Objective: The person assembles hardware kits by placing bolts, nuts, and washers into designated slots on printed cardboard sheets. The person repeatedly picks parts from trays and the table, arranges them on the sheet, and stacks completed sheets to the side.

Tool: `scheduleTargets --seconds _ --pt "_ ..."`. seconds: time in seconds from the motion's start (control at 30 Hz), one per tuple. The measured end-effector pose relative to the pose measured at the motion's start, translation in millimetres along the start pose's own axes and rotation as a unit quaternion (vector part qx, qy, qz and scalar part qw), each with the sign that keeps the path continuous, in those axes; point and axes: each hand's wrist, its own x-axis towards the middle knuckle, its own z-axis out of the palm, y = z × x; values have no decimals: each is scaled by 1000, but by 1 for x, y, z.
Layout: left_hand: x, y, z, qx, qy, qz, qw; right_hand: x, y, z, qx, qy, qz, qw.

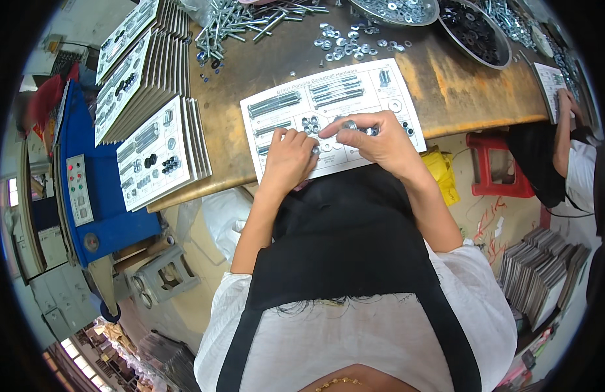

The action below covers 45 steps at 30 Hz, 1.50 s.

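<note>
A white printed hardware card (374, 85) lies at the table edge in front of me, with rows of silver bolts (274, 104) and a cluster of nuts (310, 123) on it. Over its right half, my right hand (385, 145) is closed, pinching a small silver part between thumb and forefinger; whether this is a nut or a washer I cannot tell. My left hand (290, 157) rests on the lower left of the card, its fingers curled beside the nuts. A shiny round piece shows at its fingertips, too small to name.
Loose washers (341, 44), a heap of long bolts (227, 23), a bowl of silver washers (400, 10) and a bowl of black parts (475, 32) occupy the table's far side. Stacked filled cards (155, 153) stand left. A co-worker's hand (566, 103) touches another card at right, beyond a red stool (498, 166).
</note>
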Motion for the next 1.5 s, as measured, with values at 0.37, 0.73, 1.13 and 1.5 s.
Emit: scheduleTargets --seconds 0.37,0.73,1.13,1.5 --pt "-14 -3 -8 -28 24 -40 999 -1 6 3 10 -5 -1 1000" --pt "-18 -7 -7 -45 42 -1 998 6 20 12 19 -16 -41 999" --pt "10 19 -61 -114 344 104 926 -8 4 24 -58 19 -76 995" --pt "16 27 -62 -162 380 107 905 -9 3 25 -21 -20 -71 997"
